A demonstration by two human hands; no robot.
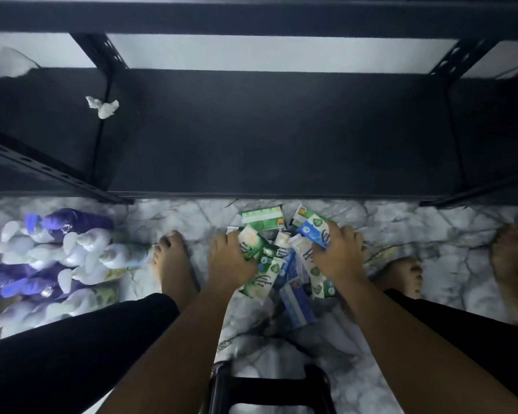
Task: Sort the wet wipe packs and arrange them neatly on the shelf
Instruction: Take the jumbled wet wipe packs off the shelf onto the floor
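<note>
Head view: the left hand [229, 258] grips a green wet wipe pack [251, 242], the right hand [340, 252] a blue pack [313, 231], in the pile [295, 297] on the marble floor [431, 222] before the black shelf [281, 130].

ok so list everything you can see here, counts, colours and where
wet wipe packs: roughly ten, green-and-white and blue-and-white, heaped on the floor before the shelf
shelf: one, black, across the upper half
crumpled tissue: one, white, on the shelf at left
bottles: a pile, white and purple, floor at left
stool: one, black, bottom edge
floor: white marble pattern
feet: two, bare, flanking the heap
left hand: grips a green pack
right hand: grips a blue pack
</note>
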